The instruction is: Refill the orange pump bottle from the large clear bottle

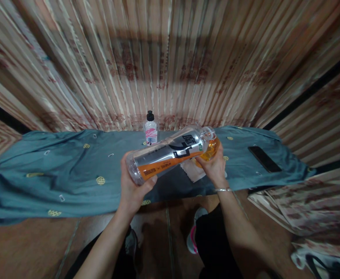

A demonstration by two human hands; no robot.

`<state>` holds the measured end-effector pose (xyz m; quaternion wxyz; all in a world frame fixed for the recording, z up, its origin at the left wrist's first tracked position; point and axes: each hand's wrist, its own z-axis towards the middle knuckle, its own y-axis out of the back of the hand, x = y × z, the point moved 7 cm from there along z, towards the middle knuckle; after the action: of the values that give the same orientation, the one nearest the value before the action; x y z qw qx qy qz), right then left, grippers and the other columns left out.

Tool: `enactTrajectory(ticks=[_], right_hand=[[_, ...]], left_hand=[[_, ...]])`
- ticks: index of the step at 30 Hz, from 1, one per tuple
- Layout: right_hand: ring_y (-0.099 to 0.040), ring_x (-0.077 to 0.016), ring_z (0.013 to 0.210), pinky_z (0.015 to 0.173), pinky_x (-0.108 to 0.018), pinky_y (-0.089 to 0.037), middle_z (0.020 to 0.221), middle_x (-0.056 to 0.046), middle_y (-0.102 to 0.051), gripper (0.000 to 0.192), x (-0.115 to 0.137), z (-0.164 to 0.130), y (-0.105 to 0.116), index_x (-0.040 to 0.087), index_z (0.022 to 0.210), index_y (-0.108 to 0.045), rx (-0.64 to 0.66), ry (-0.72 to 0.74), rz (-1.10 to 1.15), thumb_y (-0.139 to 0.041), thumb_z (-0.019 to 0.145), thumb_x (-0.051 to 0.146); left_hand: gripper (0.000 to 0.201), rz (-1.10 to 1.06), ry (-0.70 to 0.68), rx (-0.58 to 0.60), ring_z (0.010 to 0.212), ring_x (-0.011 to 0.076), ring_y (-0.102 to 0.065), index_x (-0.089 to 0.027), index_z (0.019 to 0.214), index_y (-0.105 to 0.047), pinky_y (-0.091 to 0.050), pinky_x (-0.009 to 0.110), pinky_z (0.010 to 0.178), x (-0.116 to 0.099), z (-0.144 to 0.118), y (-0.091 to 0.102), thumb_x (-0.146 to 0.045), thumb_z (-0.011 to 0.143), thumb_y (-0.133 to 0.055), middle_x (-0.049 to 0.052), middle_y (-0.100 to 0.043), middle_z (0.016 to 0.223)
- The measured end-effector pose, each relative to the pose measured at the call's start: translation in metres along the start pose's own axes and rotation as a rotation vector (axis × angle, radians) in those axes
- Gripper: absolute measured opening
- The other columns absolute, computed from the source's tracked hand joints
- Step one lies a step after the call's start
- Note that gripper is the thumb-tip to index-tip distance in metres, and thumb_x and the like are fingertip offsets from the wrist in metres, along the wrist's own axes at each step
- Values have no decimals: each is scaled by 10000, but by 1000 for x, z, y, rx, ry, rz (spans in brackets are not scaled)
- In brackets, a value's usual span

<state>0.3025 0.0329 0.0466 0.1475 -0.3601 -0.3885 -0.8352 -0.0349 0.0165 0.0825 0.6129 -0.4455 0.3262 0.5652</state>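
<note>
You held the drink bottle point(170, 154) sideways over the bench point(56, 182)
Left hand point(133, 188) fingers clamped its base, right hand point(213, 164) fingers gripped its neck; small bottle point(150, 130) at twelve o'clock

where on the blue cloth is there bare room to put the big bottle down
The widest bare stretch of the blue cloth lies left of the left hand. A narrower patch sits between the right hand and the black phone. The middle is crowded: big bottle, small bottle, napkin.

Tilted bottle point(170, 155) in both hands
</note>
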Motion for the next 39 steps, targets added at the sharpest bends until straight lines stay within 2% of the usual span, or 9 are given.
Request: enactTrajectory(ticks=[4, 9, 12, 22, 31, 39], right_hand=[[-688, -423, 1348, 1135, -608, -538, 1502, -276, -663, 1117, -1, -1, 1, 116, 1586, -424, -6, -7, 16, -859, 707, 650], [-692, -406, 1337, 1118, -585, -558, 1481, -252, -679, 1102, -3, 1, -1, 140, 1577, -432, -9, 34, 18, -864, 724, 689], [-698, -408, 1322, 1103, -576, -569, 1463, -258, -683, 1097, -3, 2, -1, 131, 1569, -433, -20, 49, 24, -855, 740, 712], [-724, -427, 1276, 1073, -582, -584, 1433, -281, -699, 1149, -5, 6, 0, 116, 1534, -462, -5, 3, 58, -845, 685, 789], [-716, -437, 1299, 1080, -584, -584, 1434, -291, -697, 1182, 1, 4, -3, 105, 1545, -463, -1, 14, 38, -802, 691, 849], [-677, -459, 1361, 1129, -631, -548, 1500, -292, -663, 1218, -7, 5, -7, 108, 1578, -442, 2, 31, 3, -789, 684, 858]], left_hand=[[865, 0, 2, 0, 1041, 246, -733, -293, 1371, -535, -666, 354, 813, 4, -1, 1, -493, 663, -990, 58, -688, 1209], [825, -43, 12, 7, 764, 150, -678, -302, 1345, -537, -596, 239, 560, 8, -2, -2, -479, 675, -984, 31, -688, 1143], [835, -78, 50, -1, 678, 134, -654, -300, 1322, -523, -553, 220, 477, 10, -1, -6, -472, 655, -995, 21, -697, 1097], [907, -160, 232, -65, 727, 190, -693, -271, 1287, -520, -542, 244, 466, 22, -3, -11, -453, 554, -1024, 32, -724, 1037], [844, -165, 267, -31, 686, 171, -664, -228, 1253, -549, -543, 259, 481, 20, 7, -3, -436, 576, -1009, 19, -718, 971], [791, -166, 325, -27, 682, 170, -651, -210, 1188, -576, -545, 258, 476, 14, 15, 3, -413, 558, -1010, 23, -726, 938]])
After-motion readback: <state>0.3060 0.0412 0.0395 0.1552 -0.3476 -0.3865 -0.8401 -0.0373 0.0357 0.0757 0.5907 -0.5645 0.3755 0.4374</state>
